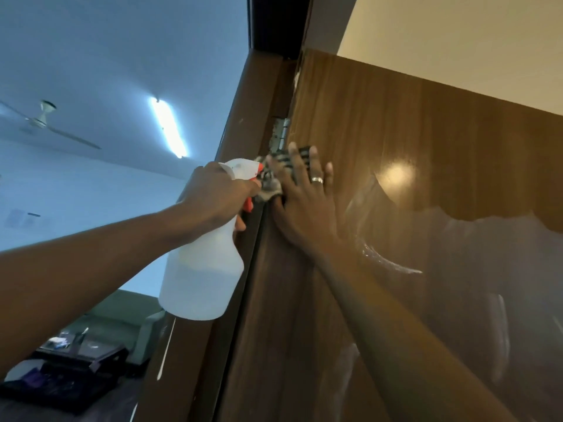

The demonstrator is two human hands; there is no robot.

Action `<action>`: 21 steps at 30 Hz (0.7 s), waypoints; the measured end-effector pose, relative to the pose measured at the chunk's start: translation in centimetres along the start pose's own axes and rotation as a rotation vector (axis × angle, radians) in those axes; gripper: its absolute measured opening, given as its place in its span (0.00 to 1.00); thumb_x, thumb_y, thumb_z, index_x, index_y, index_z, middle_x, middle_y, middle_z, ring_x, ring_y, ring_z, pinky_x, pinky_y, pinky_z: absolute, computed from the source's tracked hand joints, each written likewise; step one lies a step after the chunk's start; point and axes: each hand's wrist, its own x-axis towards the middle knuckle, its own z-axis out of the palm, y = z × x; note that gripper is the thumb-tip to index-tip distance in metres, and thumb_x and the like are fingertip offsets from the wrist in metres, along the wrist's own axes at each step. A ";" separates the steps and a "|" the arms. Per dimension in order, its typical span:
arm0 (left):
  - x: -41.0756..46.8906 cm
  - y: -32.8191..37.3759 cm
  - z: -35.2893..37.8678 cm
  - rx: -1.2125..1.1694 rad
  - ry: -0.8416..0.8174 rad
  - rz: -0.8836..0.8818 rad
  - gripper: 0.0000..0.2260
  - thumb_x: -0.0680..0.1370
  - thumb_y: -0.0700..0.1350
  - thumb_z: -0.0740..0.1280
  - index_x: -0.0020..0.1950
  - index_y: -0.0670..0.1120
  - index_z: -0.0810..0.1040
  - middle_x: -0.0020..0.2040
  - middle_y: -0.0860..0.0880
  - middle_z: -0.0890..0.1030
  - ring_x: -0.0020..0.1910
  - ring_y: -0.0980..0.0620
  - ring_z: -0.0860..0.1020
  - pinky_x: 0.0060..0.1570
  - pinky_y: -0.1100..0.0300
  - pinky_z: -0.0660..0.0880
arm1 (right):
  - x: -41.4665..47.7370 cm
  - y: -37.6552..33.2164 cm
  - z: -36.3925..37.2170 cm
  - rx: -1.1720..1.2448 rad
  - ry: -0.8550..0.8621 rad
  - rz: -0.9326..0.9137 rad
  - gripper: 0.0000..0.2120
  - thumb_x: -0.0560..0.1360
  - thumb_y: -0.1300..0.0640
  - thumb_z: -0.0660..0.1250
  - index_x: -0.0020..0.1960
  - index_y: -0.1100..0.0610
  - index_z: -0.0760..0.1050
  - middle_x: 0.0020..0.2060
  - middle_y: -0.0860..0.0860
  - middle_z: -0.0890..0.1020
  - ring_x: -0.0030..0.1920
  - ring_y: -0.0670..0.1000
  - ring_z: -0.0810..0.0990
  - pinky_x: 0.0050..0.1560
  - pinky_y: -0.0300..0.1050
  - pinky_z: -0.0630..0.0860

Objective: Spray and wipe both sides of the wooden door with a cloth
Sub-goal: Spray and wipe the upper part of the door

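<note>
Up at eleven o'clock on the door (426, 141), by the hinge (281, 132), the right grip (304, 205) presses the cloth (271, 179) flat-fingered — it may snag there; left grip (219, 193) clasps the bottle (201, 275).

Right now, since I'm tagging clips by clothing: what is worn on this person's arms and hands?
Very little. The left forearm and right forearm are bare, no sleeve, watch or bracelet in view. The left hand and right hand are ungloved. The only item is a shiny metal ring on one finger of the right hand.
</note>
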 end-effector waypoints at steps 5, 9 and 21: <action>-1.0 -0.6 -0.1 0.000 -0.027 -0.006 0.13 0.75 0.53 0.67 0.39 0.45 0.77 0.26 0.50 0.80 0.22 0.52 0.79 0.31 0.62 0.73 | -6.8 3.5 -0.6 -0.069 -0.039 -0.007 0.30 0.81 0.39 0.53 0.80 0.40 0.49 0.81 0.51 0.48 0.80 0.58 0.44 0.77 0.63 0.44; -1.2 -0.5 -0.5 0.017 -0.039 0.012 0.12 0.76 0.54 0.67 0.41 0.45 0.78 0.35 0.48 0.81 0.25 0.50 0.80 0.35 0.59 0.77 | -2.7 6.1 -1.8 -0.035 -0.061 0.280 0.29 0.82 0.39 0.48 0.81 0.40 0.44 0.81 0.51 0.44 0.80 0.59 0.38 0.77 0.66 0.41; -2.3 0.4 1.9 -0.061 -0.084 0.012 0.15 0.74 0.54 0.67 0.47 0.42 0.80 0.33 0.46 0.83 0.24 0.49 0.81 0.34 0.56 0.79 | -11.2 6.2 -1.2 -0.044 -0.030 0.067 0.32 0.80 0.42 0.57 0.80 0.40 0.49 0.81 0.50 0.48 0.80 0.58 0.43 0.77 0.63 0.40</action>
